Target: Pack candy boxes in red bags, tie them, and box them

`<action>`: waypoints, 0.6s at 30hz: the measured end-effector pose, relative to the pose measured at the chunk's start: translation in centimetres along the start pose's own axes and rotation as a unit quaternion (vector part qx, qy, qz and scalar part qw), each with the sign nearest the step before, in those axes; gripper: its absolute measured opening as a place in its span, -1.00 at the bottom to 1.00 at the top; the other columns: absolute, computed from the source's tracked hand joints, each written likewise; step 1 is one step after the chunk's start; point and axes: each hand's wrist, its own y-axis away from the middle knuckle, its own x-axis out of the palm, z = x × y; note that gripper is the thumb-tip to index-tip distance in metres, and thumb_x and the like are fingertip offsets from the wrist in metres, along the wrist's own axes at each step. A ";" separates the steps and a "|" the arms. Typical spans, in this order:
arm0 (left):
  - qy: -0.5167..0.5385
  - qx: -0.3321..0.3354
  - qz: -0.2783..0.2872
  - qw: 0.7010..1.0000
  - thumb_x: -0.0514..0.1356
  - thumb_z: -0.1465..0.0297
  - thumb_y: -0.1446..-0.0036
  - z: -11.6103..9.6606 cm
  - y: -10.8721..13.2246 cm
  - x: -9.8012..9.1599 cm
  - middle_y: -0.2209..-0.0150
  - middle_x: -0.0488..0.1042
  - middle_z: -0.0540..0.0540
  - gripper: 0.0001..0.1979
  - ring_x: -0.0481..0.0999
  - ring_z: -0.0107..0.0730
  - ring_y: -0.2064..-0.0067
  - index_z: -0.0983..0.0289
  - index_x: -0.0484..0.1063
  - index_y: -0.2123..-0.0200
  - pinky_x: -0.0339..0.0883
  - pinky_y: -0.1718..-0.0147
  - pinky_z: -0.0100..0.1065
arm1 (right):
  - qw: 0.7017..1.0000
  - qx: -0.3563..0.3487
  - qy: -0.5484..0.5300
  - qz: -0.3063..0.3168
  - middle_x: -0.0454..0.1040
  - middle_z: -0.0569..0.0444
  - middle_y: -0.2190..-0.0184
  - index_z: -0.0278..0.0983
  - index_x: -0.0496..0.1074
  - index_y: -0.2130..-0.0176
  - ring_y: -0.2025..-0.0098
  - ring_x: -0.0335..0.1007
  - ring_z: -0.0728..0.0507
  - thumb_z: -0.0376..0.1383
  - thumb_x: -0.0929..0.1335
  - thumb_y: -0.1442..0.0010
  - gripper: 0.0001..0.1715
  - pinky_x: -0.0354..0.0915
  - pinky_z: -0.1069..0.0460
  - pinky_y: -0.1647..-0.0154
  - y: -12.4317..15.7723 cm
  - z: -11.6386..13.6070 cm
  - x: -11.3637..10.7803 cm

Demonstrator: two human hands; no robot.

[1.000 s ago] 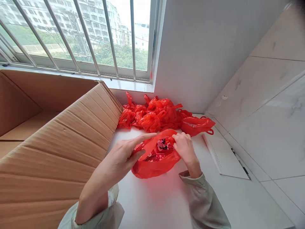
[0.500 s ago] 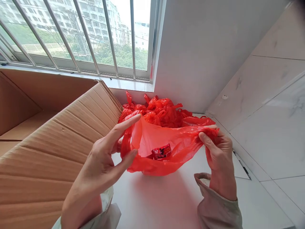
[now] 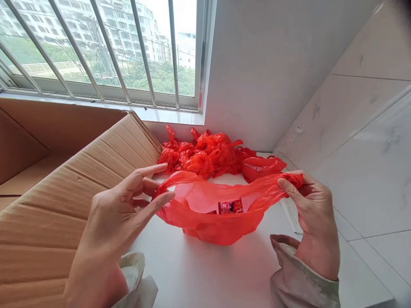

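Observation:
A thin red plastic bag (image 3: 221, 224) hangs stretched wide between my two hands, just above the white counter (image 3: 212, 273). My left hand (image 3: 118, 209) pinches its left handle between thumb and fingers. The right handle is gripped by my right hand (image 3: 313, 207). Inside the open bag lies a small red printed packet (image 3: 230, 206), with more beneath it that I cannot make out.
A heap of knotted red plastic bags (image 3: 212, 154) lies against the back wall under the window. A large open cardboard box (image 3: 73, 205) fills the left side, its flap leaning toward the bag. A flat white sheet (image 3: 290, 205) lies at the right by the tiled wall.
The bag lay on the counter with my fingers at its mouth. My hands have since taken its handles, lifted it and pulled them apart, stretching it open.

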 end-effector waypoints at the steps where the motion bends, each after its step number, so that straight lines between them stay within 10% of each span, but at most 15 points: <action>1: 0.021 0.024 0.021 0.999 0.35 0.03 0.00 0.3 0.0 -0.3 0.21 0.58 0.01 -0.38 0.59 -0.27 0.26 -0.06 0.38 -0.15 0.54 0.31 -0.33 | 1.000 -0.004 0.014 -0.009 0.35 0.16 0.50 -0.20 0.49 0.37 0.47 0.23 -0.01 -0.18 0.49 -0.08 -0.83 0.26 0.08 0.47 0.0 0.1 -0.4; 5: 0.066 0.091 0.195 0.974 0.42 -0.09 0.24 2.4 -0.4 -0.3 -0.35 0.17 0.12 0.19 0.21 0.06 -0.32 -0.17 -0.14 -0.39 0.31 -0.19 -0.06 | 0.997 -0.004 0.076 0.005 0.38 0.13 0.46 -0.19 0.50 0.35 0.50 0.22 0.00 -0.16 0.50 -0.06 -0.81 0.24 0.10 0.53 0.2 -0.1 -1.6; 10: 0.028 0.090 0.232 0.968 0.41 -0.09 0.23 4.5 -2.3 3.6 -0.46 -0.31 0.25 0.37 -0.26 0.13 -0.45 0.06 -0.43 -0.43 -0.09 -0.33 0.13 | 0.987 -0.002 0.101 0.128 0.49 0.02 0.26 -0.14 0.50 0.12 0.36 0.38 -0.08 -0.17 0.50 -0.05 -0.64 0.35 0.06 0.47 0.0 -1.0 -3.3; 15: 0.114 0.105 0.242 0.958 0.46 0.03 0.20 3.7 -3.3 7.2 -0.35 0.14 0.33 0.25 0.20 0.04 -0.33 0.11 -0.20 -0.43 0.18 -0.25 -0.05 | 0.954 -0.034 0.136 0.267 0.30 -0.05 -0.22 0.02 0.11 -0.32 -0.19 0.30 -0.29 -0.23 0.59 0.19 0.18 0.38 -0.17 -0.08 -0.7 -2.2 -4.3; 18: 0.138 0.072 0.223 0.962 0.44 0.11 0.13 2.9 -3.4 8.2 -0.08 0.47 0.22 -0.09 0.46 -0.04 -0.08 0.20 0.23 -0.27 0.42 0.01 -0.21 | 0.931 -0.007 0.210 0.297 0.09 -0.05 -0.36 0.03 -0.05 -0.38 -0.39 -0.02 -0.32 -0.22 0.58 0.18 0.31 0.21 -0.28 -0.26 -0.9 -3.1 -3.1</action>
